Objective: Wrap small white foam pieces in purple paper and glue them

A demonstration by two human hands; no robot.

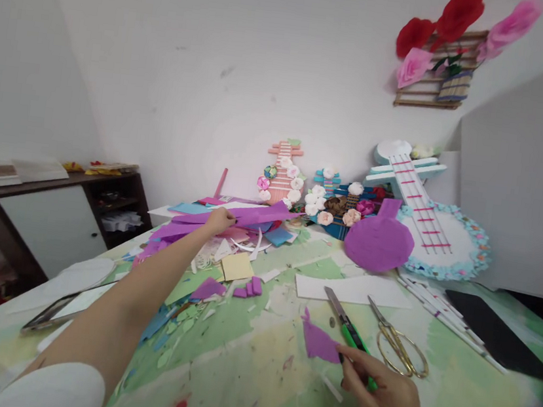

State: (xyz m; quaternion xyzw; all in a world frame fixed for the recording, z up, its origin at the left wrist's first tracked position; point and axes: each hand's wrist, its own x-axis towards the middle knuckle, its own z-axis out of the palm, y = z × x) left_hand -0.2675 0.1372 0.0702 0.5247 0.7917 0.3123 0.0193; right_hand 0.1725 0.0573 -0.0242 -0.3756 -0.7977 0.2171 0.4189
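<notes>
My left hand (pixel 220 221) reaches to the back of the table, its fingers closed on a purple paper sheet (pixel 260 213) lying over a pile of paper. Near the front right, my right hand (pixel 375 385) pinches the corner of a small purple paper piece (pixel 320 341). Partly under that hand lies a green utility knife (pixel 352 334) with its blade out. Gold-handled scissors (pixel 396 341) rest to its right. Behind them is a white strip (pixel 354 290). A purple lute-shaped piece (pixel 379 243) leans at the back.
Paper scraps (pixel 188 319) and a yellow square (pixel 237 267) cover the table's left middle. A white lute model (pixel 428 216), white sticks (pixel 450 318) and a black mat (pixel 498 334) are at right. A low cabinet (pixel 52 213) stands left.
</notes>
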